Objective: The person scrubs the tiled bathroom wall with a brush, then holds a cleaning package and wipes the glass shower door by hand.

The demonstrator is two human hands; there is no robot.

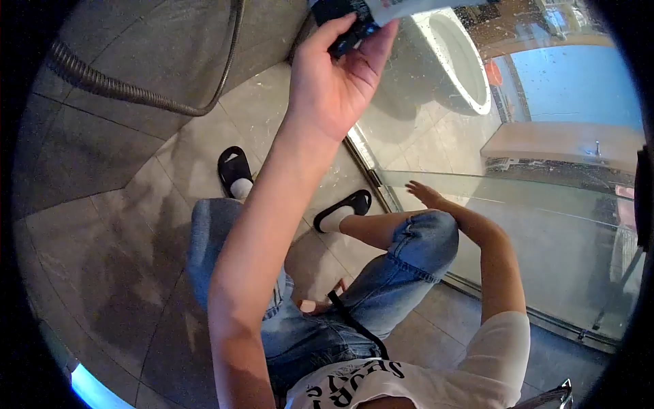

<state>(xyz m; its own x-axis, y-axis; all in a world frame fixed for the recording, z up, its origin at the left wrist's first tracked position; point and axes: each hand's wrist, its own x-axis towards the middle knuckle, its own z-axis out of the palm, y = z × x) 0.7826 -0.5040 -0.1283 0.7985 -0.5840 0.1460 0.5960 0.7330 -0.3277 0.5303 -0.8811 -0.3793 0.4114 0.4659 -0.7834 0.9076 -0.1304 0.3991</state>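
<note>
My left hand (340, 82) is raised at the top of the view, its palm towards me. Its fingers and thumb grip a black object (347, 31), and a pale, whitish part (415, 7) stretches to the right from it; the top edge cuts both off. My right hand (426, 195) holds nothing and has its fingers spread just beyond my bent right knee (426, 238), with the forearm against the knee. Beside that hand is a clear glass panel (545, 225).
A metal shower hose (129, 97) hangs along the grey tiled wall (150, 48). The glass panel's metal track (368, 163) crosses the floor. Beyond stand a white basin or toilet-like fixture (485, 99) and a light cabinet (558, 143). Black slippers (235, 165) are on my feet.
</note>
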